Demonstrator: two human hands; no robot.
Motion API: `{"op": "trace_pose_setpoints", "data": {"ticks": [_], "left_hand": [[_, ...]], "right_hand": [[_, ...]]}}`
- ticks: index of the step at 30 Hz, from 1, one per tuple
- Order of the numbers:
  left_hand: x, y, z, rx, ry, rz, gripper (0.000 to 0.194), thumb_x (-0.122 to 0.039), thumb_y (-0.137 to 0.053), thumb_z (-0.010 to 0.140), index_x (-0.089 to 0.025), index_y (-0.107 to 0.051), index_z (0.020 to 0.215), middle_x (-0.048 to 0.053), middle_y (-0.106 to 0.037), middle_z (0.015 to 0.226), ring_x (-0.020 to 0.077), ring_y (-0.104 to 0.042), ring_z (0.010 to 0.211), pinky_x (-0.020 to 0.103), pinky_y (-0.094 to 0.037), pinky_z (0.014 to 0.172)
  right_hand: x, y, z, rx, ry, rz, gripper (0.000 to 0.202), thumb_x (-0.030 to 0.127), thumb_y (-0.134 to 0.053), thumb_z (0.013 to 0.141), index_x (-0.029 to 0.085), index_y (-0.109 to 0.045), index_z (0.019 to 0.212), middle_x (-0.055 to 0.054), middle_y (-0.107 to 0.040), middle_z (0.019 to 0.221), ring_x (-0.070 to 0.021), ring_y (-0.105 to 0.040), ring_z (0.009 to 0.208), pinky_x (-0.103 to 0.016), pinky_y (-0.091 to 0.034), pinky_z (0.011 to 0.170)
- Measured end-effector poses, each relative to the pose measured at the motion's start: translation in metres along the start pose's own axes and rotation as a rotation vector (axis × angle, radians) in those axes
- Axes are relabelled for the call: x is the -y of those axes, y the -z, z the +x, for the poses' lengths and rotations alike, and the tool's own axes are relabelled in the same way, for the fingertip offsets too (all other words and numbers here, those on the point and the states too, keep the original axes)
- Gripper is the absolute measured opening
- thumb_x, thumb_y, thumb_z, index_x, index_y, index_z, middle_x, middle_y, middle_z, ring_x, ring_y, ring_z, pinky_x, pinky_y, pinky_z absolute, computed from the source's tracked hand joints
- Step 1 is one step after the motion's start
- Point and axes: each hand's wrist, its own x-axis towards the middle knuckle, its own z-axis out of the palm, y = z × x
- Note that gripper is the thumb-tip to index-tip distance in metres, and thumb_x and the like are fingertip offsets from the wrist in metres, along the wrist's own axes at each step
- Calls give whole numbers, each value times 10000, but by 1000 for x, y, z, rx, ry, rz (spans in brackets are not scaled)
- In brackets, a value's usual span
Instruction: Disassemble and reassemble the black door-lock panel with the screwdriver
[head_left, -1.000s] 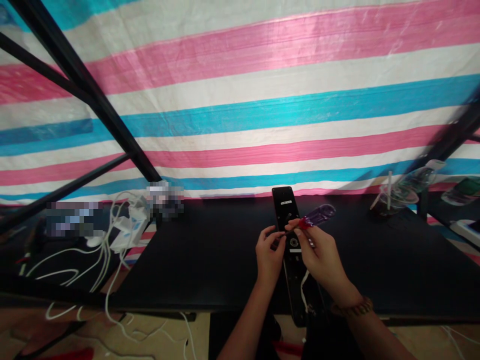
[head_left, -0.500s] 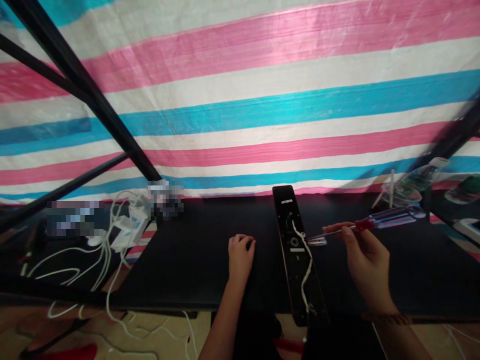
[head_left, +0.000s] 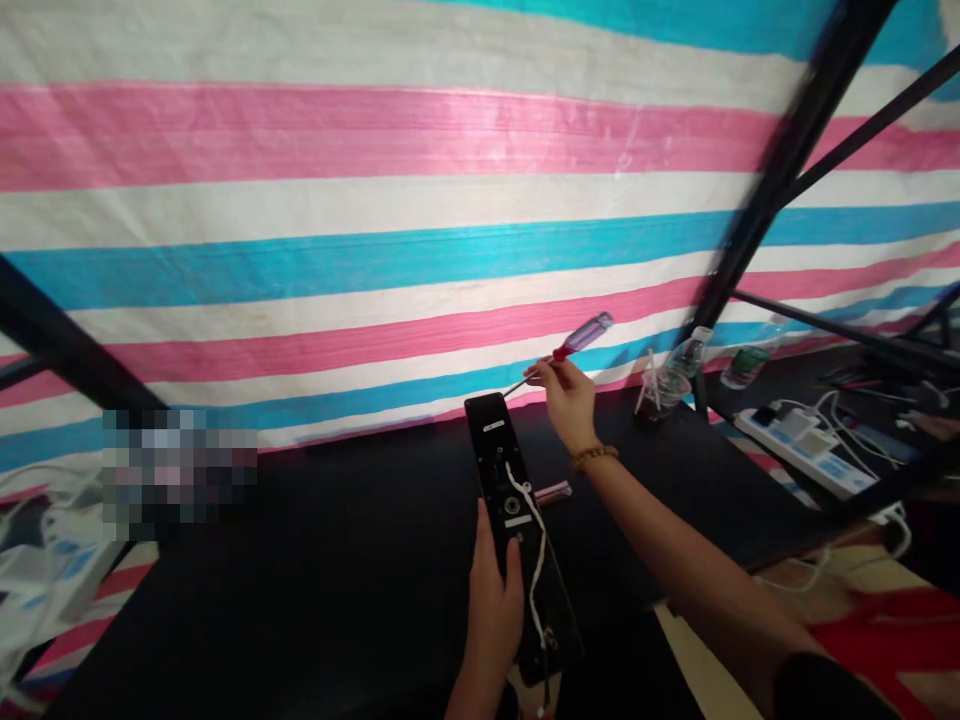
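A long black panel lies on the black table, its near end reaching past the front edge. A white cable runs down its face beside a round fitting. My left hand holds the panel's left edge, thumb over the face and fingers along the side. In my right hand is a screwdriver with a clear and red handle, its shaft pinched between the fingers. The tip points at the panel's far right corner; whether it touches I cannot tell. A small shiny packet lies right of the panel.
At the back right stand a plastic cup and clear bottles, one with a green label. Power strips with white cables sit at both sides. Black metal posts and a striped tarp rise behind the table.
My left hand has gone from the bare table to the panel's edge. My right hand has carried the screwdriver from the panel's middle to its far end. The view has swung right.
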Motion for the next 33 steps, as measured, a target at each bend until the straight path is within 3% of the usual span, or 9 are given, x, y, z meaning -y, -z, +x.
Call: {"op": "trace_pose_setpoints", "data": {"ticks": [3, 7, 20, 25, 33], "left_hand": [[2, -4, -3, 18, 44, -54, 696, -450, -500, 970, -222, -265, 1584, 98, -396, 1592, 249, -390, 1459, 420, -336, 1196], [3, 2, -1, 52, 73, -96, 727, -475, -502, 965, -209, -239, 1589, 96, -410, 1585, 237, -389, 1458, 387, -345, 1189], [-2, 1, -2, 38, 44, -130, 714, -423, -545, 953, -199, -279, 1577, 109, -451, 1556, 251, -414, 1443, 392, -382, 1172], [-3, 0, -2, 17, 34, -121, 714, -380, -579, 929, -192, -315, 1565, 108, -469, 1545, 254, -423, 1436, 398, -374, 1179], [0, 0, -2, 11, 26, -131, 711, -366, -594, 920, -195, -330, 1558, 109, -470, 1543, 255, -431, 1432, 405, -372, 1180]], "right_hand": [[-21, -12, 18, 81, 33, -98, 268, 457, -606, 896, 203, -649, 823, -40, -707, 775, -194, -707, 738, -347, -620, 745], [-32, -15, 21, 158, 105, -245, 262, 432, -560, 931, 211, -661, 832, -47, -714, 781, -205, -702, 735, -338, -589, 746], [-12, -11, 16, 371, 345, -509, 223, 339, -563, 960, 196, -710, 872, -76, -749, 842, -214, -693, 766, -300, -498, 710], [-6, -12, 23, 399, 299, -580, 250, 334, -561, 948, 186, -730, 839, -52, -729, 711, -195, -663, 640, -285, -454, 631], [-8, -17, 29, 449, 235, -502, 273, 379, -551, 931, 192, -732, 847, -58, -734, 733, -217, -676, 651, -328, -492, 670]]}}
